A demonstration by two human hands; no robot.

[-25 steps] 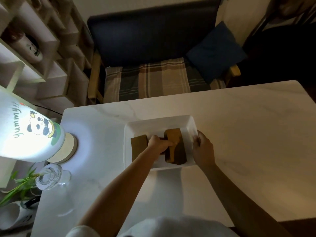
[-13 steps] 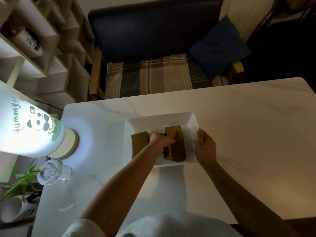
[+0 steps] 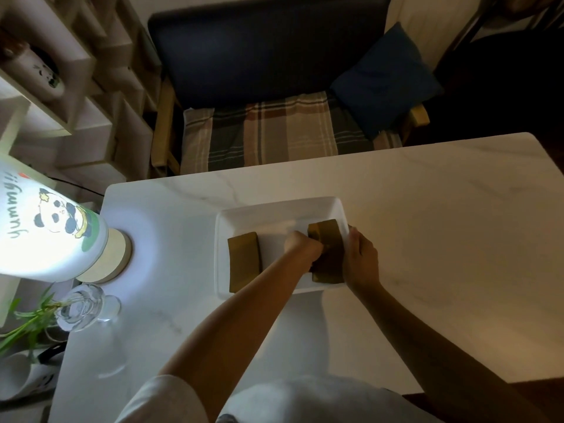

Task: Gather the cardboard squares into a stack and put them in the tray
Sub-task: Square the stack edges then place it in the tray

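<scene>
Both hands, left hand (image 3: pixel 302 247) and right hand (image 3: pixel 361 257), closed fingers round cardboard stack (image 3: pixel 328 251) inside tray (image 3: pixel 274 209). Best squared before release; stray piece (image 3: pixel 244 259) unjoined.

One camera sits on the person's head, looking forward and steeply down over both forearms onto the white table (image 3: pixel 427 239). It is close above the tray (image 3: pixel 274 209), which lies mid-frame. Its wide angle also takes in the bench (image 3: pixel 259 138) beyond and the shelves (image 3: pixel 76 111) at left.
</scene>
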